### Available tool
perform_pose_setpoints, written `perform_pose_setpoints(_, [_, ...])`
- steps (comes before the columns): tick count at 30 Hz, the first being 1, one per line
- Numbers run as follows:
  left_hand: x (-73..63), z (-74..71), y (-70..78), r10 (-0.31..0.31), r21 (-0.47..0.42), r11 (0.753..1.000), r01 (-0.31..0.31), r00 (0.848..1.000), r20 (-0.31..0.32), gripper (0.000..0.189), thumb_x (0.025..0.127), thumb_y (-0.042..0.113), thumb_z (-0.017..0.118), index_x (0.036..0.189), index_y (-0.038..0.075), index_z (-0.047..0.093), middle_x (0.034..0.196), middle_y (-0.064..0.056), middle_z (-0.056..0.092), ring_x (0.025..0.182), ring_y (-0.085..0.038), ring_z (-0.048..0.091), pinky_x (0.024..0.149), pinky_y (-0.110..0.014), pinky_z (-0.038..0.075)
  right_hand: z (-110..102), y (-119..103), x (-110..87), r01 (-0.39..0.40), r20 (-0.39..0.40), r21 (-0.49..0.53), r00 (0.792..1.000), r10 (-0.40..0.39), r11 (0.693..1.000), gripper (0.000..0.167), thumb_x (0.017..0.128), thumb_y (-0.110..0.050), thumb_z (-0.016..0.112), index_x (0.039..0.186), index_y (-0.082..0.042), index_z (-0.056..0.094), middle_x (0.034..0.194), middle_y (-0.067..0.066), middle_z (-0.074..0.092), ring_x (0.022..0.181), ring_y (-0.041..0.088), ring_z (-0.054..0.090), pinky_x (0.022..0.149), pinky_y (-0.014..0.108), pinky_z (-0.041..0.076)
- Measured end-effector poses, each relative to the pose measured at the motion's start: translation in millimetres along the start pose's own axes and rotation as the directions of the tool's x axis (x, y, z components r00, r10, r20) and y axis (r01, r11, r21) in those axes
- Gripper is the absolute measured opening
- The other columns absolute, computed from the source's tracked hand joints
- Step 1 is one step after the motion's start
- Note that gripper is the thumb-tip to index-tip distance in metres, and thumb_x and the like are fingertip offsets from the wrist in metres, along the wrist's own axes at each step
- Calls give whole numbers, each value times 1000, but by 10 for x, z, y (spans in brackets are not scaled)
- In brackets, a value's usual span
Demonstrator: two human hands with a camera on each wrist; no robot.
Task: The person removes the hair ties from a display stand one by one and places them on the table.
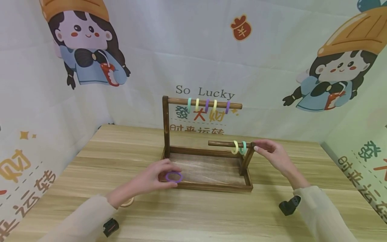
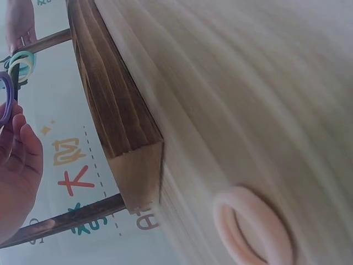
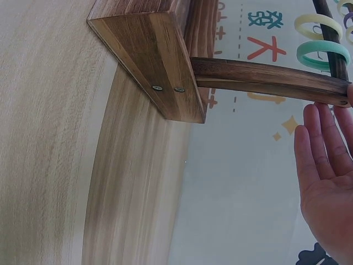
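My left hand pinches a purple hair tie between thumb and fingers, just over the front left edge of a brown wooden rack. The hair tie hangs flat and open like a ring. At the rack's shorter post, my right hand holds the top end, thumb in front and fingers behind. On the lower bar, beside that post, hang a yellow hair tie and a mint green hair tie. Several green, yellow and purple hair ties hang spaced along the upper bar.
A beige hair tie lies on the wooden table, partly hidden by my left wrist in the head view. The rack has a low-walled tray base. Behind the table hangs a printed cloth.
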State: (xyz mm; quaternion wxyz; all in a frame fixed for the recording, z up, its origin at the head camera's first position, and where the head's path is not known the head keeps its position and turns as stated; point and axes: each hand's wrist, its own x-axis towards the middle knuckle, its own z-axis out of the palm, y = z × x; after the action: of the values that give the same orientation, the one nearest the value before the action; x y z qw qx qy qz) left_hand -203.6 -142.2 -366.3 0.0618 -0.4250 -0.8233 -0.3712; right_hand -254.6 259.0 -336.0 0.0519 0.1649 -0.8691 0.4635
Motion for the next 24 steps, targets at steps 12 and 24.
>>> perform_pose_setpoints(12, [-229,-26,-16,-111,5,994,111,991,72,37,78,27,68,108,6,61,89,3,54,64,-13,49,50,-20,43,2,-6,-5,-9,4,9,1000,9,1000,43,89,-32,53,119,-1,51,114,14,54,100,22,52,82,39,43])
perform_pose_setpoints(24, [-459,-17,-50,-87,54,995,83,993,76,34,75,18,71,105,7,61,88,4,57,67,-3,44,48,-17,39,5,-13,-8,-2,6,7,1000,2,1000,44,89,-31,52,119,0,51,115,15,53,102,25,51,82,40,42])
